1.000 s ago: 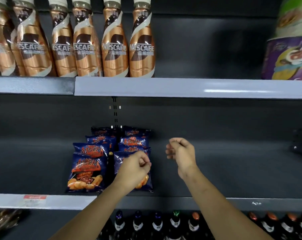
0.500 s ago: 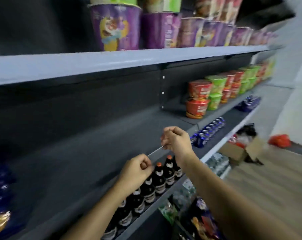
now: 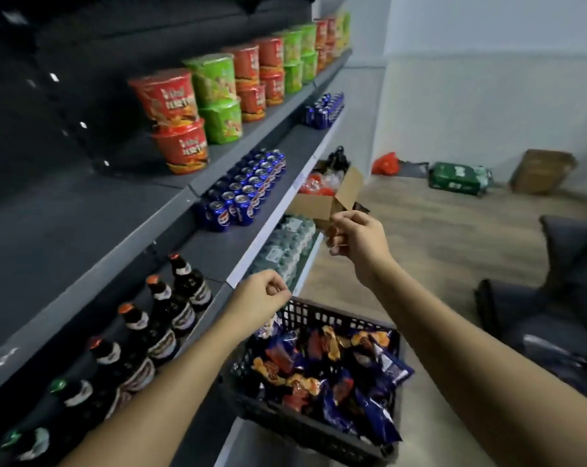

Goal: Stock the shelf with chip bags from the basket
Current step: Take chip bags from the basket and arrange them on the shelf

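A black plastic basket [image 3: 322,313] sits low in front of me, full of several blue chip bags [image 3: 339,375] with orange prints. My left hand [image 3: 260,298] hovers over the basket's back left corner, near the shelf edge, fingers curled with nothing visible in them. My right hand [image 3: 361,239] is raised higher and further right, above the basket, fingers also curled and holding nothing that I can see. The dark grey shelf [image 3: 83,227] runs along my left; its near stretch is bare in this view.
Dark bottles [image 3: 170,298] stand on the lower shelf at left, blue cans [image 3: 244,190] further along, red and green noodle cups [image 3: 197,109] above them. An open cardboard box [image 3: 322,197], a green pack [image 3: 460,175] and another box [image 3: 541,171] lie on the wooden floor.
My view has swung right and down, from the chip bags standing on the shelf to the basket. Both hands kept their curled shape and moved with the turn.
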{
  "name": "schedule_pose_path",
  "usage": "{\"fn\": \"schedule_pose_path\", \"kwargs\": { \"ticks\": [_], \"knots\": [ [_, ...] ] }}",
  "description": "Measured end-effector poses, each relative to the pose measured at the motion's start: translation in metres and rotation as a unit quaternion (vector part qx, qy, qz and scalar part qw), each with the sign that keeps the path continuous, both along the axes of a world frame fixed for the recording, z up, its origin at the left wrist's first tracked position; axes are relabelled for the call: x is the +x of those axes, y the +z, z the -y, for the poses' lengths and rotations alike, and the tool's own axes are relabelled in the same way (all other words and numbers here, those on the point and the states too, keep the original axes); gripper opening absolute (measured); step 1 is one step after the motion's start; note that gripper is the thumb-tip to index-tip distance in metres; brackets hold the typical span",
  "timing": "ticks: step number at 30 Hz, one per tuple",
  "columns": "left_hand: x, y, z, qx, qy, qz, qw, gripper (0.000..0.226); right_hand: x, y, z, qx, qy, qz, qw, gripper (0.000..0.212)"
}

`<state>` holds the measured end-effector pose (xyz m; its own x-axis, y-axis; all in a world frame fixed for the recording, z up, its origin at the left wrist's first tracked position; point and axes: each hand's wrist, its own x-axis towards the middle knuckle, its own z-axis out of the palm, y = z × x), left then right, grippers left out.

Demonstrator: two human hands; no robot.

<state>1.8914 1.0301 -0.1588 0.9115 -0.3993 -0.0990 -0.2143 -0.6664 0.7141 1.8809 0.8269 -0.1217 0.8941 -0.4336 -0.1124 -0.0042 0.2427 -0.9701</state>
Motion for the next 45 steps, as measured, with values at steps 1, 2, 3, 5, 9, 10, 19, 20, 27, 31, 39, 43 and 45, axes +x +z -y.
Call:
{"fn": "schedule_pose_path", "kwargs": {
  "ticks": [1, 2, 3, 5, 9, 10, 19, 20, 27, 31, 39, 43, 45],
  "knots": [
    [0.0, -0.008, 0.01, 0.001, -0.005, -0.016, 1.0, 0.01, -0.004, -0.01, 0.012, 0.001, -0.01, -0.014, 1.0, 0.01],
    [0.0, -0.018, 0.022, 0.006, -0.015, -0.032, 0.999, 0.01, -0.008, -0.022, 0.026, 0.002, -0.02, -0.03, 0.999, 0.007],
    [0.002, -0.03, 0.033, 0.012, -0.024, -0.049, 0.998, 0.01, -0.01, -0.033, 0.037, 0.004, -0.028, -0.045, 0.999, 0.005],
    [0.003, -0.053, 0.052, 0.027, -0.041, -0.079, 0.996, 0.011, -0.016, -0.058, 0.057, 0.011, -0.048, -0.075, 0.996, 0.004],
    [0.008, -0.104, 0.085, 0.057, -0.071, -0.129, 0.987, 0.011, -0.028, -0.108, 0.085, 0.039, -0.09, -0.137, 0.986, 0.004],
    [0.009, -0.118, 0.093, 0.065, -0.08, -0.146, 0.984, 0.009, -0.033, -0.123, 0.091, 0.045, -0.101, -0.15, 0.982, 0.005],
    [0.009, -0.243, 0.15, 0.108, -0.148, -0.252, 0.95, 0.011, -0.062, -0.251, 0.126, 0.059, -0.17, -0.28, 0.943, 0.012],
    [0.009, -0.257, 0.154, 0.114, -0.15, -0.26, 0.947, 0.011, -0.063, -0.264, 0.128, 0.057, -0.176, -0.292, 0.939, 0.015],
    [0.009, -0.332, 0.162, 0.139, -0.119, -0.322, 0.929, 0.019, -0.06, -0.332, 0.125, -0.03, -0.157, -0.346, 0.925, 0.01],
    [0.008, -0.355, 0.165, 0.139, -0.096, -0.352, 0.921, 0.029, -0.061, -0.342, 0.116, -0.194, -0.009, -0.412, 0.89, 0.042],
    [0.015, -0.346, 0.164, 0.09, -0.043, -0.38, 0.92, 0.06, -0.06, -0.344, 0.109, -0.221, 0.013, -0.437, 0.872, 0.05],
    [0.024, -0.327, 0.159, -0.028, -0.01, -0.451, 0.892, 0.067, -0.053, -0.328, 0.108, -0.087, -0.036, -0.37, 0.924, 0.042],
    [0.029, -0.312, 0.156, -0.079, -0.014, -0.464, 0.882, 0.054, -0.046, -0.317, 0.107, -0.046, -0.04, -0.339, 0.939, 0.03]
  ]
}}
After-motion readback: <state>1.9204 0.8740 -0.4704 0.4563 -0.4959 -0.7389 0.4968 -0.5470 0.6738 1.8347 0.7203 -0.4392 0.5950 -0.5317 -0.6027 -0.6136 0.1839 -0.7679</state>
